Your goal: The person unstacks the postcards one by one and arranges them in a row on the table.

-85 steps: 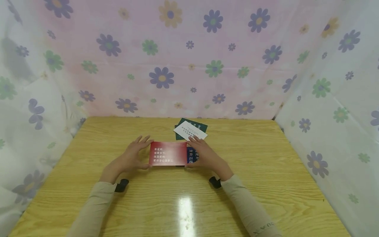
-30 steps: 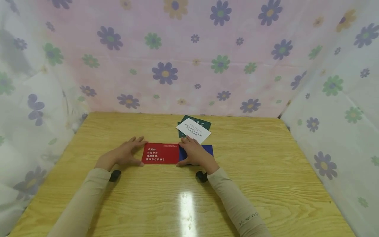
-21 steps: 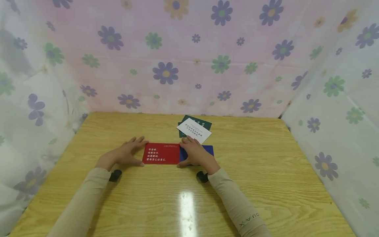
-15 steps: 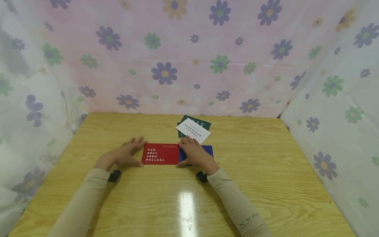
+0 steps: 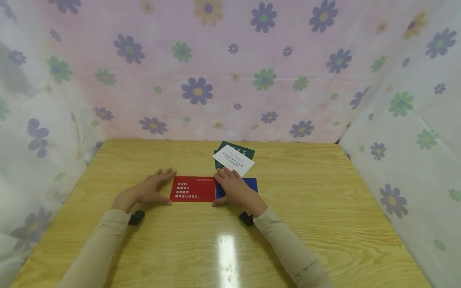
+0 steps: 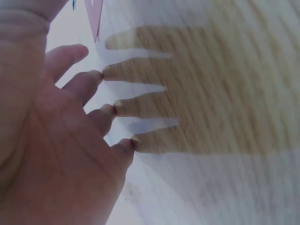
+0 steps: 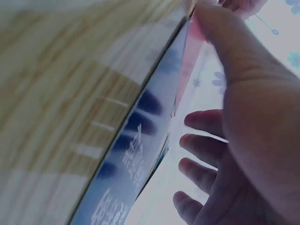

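At the left, the left hand (image 5: 147, 191) rests low by the red card (image 5: 194, 188); its fingers are spread apart and clamped on nothing, the thumb at the card's near left corner and the foremost fingertip by the far one; the left wrist view shows several fingertips down on the worktop (image 5: 306, 224). The red card lies flat in the middle – lettering up, between the two hands; its right edge meets the blue card (image 5: 251, 184), though whether it overlaps that card or only abuts it cannot be told.

Further right, the right hand (image 5: 234, 188) arches over the blue card; its fingers, too, are apart, with the thumb at the red card's near right corner and the fingertips by the far one; the right wrist view shows no grip around the blue card. Behind this hand a white card (image 5: 233, 158) lies askew on the green cards (image 5: 247, 152); its near corner comes close to the blue card's far edge.

The step in hand seems to be squaring the red card beside the blue one; the next move would call for a light touch – either both hands lifting straight off, or fingertips pressing the edges evenly, so that neither card skews.
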`<state>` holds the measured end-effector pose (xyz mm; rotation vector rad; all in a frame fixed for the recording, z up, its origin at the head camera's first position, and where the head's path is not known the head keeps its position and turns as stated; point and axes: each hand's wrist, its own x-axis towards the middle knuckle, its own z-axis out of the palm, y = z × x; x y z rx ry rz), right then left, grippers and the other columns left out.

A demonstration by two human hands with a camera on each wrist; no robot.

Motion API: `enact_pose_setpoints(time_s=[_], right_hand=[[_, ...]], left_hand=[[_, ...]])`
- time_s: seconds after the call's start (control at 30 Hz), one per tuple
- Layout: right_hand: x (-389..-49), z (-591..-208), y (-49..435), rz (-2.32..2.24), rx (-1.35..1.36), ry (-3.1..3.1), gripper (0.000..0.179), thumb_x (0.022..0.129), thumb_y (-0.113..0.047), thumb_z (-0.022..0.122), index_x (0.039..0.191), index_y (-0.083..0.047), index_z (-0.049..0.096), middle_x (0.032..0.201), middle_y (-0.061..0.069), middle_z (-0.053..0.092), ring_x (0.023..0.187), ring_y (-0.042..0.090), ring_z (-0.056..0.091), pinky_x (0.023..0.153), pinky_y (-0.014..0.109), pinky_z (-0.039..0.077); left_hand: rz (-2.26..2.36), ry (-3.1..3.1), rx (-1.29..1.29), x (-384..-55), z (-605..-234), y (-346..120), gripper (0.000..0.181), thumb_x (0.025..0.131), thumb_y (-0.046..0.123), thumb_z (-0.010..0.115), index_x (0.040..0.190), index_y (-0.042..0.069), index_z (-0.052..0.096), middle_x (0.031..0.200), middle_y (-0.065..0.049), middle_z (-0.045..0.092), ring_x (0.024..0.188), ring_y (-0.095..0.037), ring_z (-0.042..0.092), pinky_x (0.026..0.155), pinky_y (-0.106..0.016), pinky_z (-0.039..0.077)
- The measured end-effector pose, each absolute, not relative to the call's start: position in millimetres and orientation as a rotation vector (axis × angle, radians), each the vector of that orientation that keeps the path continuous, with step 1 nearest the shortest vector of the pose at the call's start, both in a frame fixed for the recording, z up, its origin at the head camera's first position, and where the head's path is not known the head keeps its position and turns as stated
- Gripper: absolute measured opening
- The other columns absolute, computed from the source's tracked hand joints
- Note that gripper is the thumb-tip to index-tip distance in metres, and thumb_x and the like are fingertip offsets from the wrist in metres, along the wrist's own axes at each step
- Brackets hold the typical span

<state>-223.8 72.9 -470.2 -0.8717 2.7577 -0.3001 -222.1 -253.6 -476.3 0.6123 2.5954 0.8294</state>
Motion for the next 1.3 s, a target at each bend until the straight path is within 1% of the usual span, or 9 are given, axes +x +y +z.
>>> enact_pose_setpoints(time_s=[0.17,0.3,0.37,0.47,0.6,0.7,0.83,1.1,1.3], right_hand=[[-220.4,-466.6,86.4,-0.43,-0.942,2.75,0.066,0.102,-0.039,0.06,0.156,-0.008,0.04,0.166,0.012,0.031,0.156,0.031,0.022,0.128,0.049,0.017],[-222.6,-463.9,101.5,-0.517,-0.946,2.769,0.054,0.106,-0.027,0.055,0.154,-0.004,0.043,0.164,0.016,0.034,0.154,0.035,0.026,0.127,0.049,0.02],[-224.7,-463.2,110.4,-0.558,-0.904,2.783,0.054,0.106,-0.026,0.054,0.154,-0.004,0.043,0.163,0.017,0.036,0.153,0.037,0.027,0.126,0.051,0.021],[-229.3,-464.8,124.6,-0.615,-0.839,2.802,0.054,0.106,-0.026,0.055,0.153,-0.002,0.043,0.161,0.019,0.037,0.152,0.04,0.028,0.125,0.053,0.022],[-238.0,-469.7,144.1,-0.671,-0.764,2.833,0.055,0.105,-0.025,0.056,0.152,0.001,0.044,0.16,0.022,0.038,0.152,0.043,0.027,0.124,0.057,0.022],[-244.9,-473.9,156.3,-0.669,-0.72,2.871,0.055,0.105,-0.024,0.056,0.15,0.004,0.045,0.158,0.023,0.04,0.151,0.045,0.027,0.124,0.057,0.022],[-252.2,-475.5,166.1,-0.655,-0.638,2.914,0.056,0.104,-0.026,0.057,0.149,0.005,0.045,0.156,0.025,0.042,0.15,0.046,0.029,0.124,0.057,0.022],[-260.7,-474.3,169.6,-0.676,-0.515,2.921,0.059,0.102,-0.029,0.06,0.15,0.002,0.046,0.159,0.024,0.038,0.151,0.046,0.027,0.124,0.057,0.022],[-262.0,-478.6,165.7,-0.682,-0.493,2.897,0.059,0.102,-0.031,0.06,0.151,-0.001,0.046,0.161,0.021,0.036,0.152,0.043,0.026,0.124,0.057,0.023]], left_hand=[[0.798,2.648,0.614,-217.4,-475.4,-250.4,0.102,0.082,0.032,0.086,0.16,0.002,0.028,0.167,-0.027,0.013,0.15,-0.057,0.0,0.119,-0.072,-0.001],[0.779,2.703,0.675,-214.2,-469.9,-241.1,0.1,0.08,0.033,0.088,0.156,-0.002,0.034,0.164,-0.03,0.02,0.149,-0.059,0.007,0.116,-0.076,0.006],[0.784,2.724,0.716,-215.0,-468.2,-234.3,0.095,0.081,0.033,0.087,0.154,-0.004,0.038,0.163,-0.031,0.024,0.148,-0.06,0.009,0.115,-0.078,0.009],[0.792,2.738,0.763,-219.1,-467.4,-222.5,0.084,0.087,0.029,0.082,0.152,-0.004,0.041,0.162,-0.03,0.027,0.149,-0.059,0.011,0.115,-0.077,0.011],[0.803,2.739,0.78,-228.9,-467.3,-203.5,0.074,0.095,0.03,0.073,0.153,-0.002,0.041,0.164,-0.025,0.028,0.152,-0.053,0.009,0.118,-0.073,0.011],[0.814,2.737,0.809,-237.1,-467.5,-187.9,0.069,0.098,0.027,0.069,0.153,-0.002,0.041,0.164,-0.023,0.029,0.153,-0.052,0.01,0.12,-0.072,0.011],[0.812,2.735,0.854,-248.1,-467.6,-166.5,0.064,0.099,0.023,0.065,0.153,-0.002,0.041,0.163,-0.023,0.03,0.153,-0.051,0.011,0.121,-0.07,0.011],[0.774,2.74,0.891,-273.5,-469.2,-122.4,0.057,0.102,0.024,0.06,0.151,-0.001,0.046,0.162,-0.022,0.034,0.153,-0.051,0.013,0.121,-0.07,0.014],[0.681,2.77,0.785,-295.6,-474.6,-97.1,0.058,0.103,0.026,0.058,0.153,0.001,0.043,0.163,-0.02,0.032,0.154,-0.048,0.012,0.123,-0.066,0.014]])
